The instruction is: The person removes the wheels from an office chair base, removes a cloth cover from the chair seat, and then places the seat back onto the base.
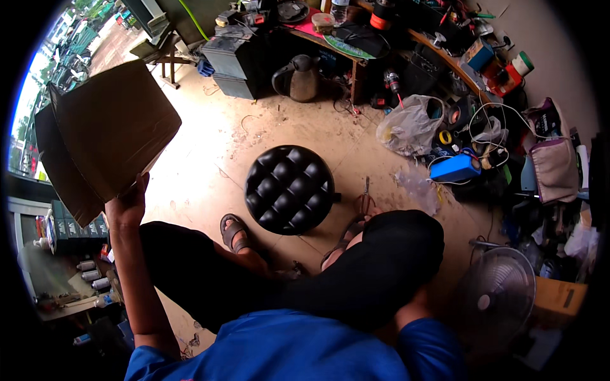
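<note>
Left hand (129,204): fingers pinching the cardboard's lower edge
Cardboard (114,130): brown, matte, creased into angled panels, held up at left
Right hand: hidden beyond the knee (406,238); cannot tell its fingers
Stool (289,189): round, glossy black, tufted seat

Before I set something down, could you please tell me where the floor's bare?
The floor is mostly free between the kettle and black stool, and left of the stool; the right side, from plastic bag to fan, is crowded.
</note>
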`<control>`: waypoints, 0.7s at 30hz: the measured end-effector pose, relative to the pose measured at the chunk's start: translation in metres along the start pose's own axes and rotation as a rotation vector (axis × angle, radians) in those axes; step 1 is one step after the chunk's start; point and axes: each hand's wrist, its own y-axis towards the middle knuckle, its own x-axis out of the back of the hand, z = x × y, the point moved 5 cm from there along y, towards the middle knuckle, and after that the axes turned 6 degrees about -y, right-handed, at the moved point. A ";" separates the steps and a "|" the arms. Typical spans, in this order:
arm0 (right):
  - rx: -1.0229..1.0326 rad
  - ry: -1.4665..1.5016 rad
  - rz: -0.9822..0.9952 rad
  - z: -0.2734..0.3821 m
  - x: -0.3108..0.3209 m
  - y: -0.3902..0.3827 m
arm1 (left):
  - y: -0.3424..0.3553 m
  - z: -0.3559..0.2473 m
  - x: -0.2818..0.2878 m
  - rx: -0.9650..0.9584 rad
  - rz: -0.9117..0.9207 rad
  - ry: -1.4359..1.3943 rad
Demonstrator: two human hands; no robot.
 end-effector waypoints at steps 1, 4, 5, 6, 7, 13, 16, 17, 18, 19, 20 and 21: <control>0.005 0.026 -0.023 -0.005 -0.013 0.001 | 0.005 0.000 0.006 -0.009 -0.147 -0.026; 0.088 0.118 -0.102 -0.010 -0.047 0.011 | 0.015 -0.003 0.016 0.038 -0.213 -0.100; 0.112 0.143 -0.136 -0.016 -0.050 0.013 | 0.015 0.007 0.010 0.038 -0.247 -0.126; 0.078 0.119 -0.131 -0.009 -0.056 0.021 | 0.016 0.011 0.010 0.043 -0.261 -0.118; 0.032 0.092 -0.122 -0.001 -0.054 0.031 | 0.016 0.010 0.011 0.043 -0.268 -0.117; -0.095 -0.046 -0.073 0.042 -0.053 0.069 | 0.023 0.004 0.024 -0.052 -0.215 -0.041; -0.149 -0.065 -0.041 0.044 -0.049 0.068 | 0.018 0.030 -0.006 -0.074 -0.184 0.008; -0.165 -0.059 -0.035 0.044 -0.047 0.066 | 0.015 0.036 -0.014 -0.066 -0.183 0.007; -0.177 -0.055 -0.032 0.044 -0.045 0.067 | 0.014 0.040 -0.018 -0.056 -0.181 0.002; -0.186 -0.040 -0.027 0.046 -0.043 0.066 | 0.016 0.040 -0.018 -0.051 -0.163 -0.016; -0.193 -0.015 -0.022 0.047 -0.042 0.064 | 0.019 0.039 -0.014 -0.070 -0.162 -0.001; -0.199 0.013 -0.019 0.048 -0.041 0.060 | 0.019 0.041 -0.014 -0.074 -0.172 -0.008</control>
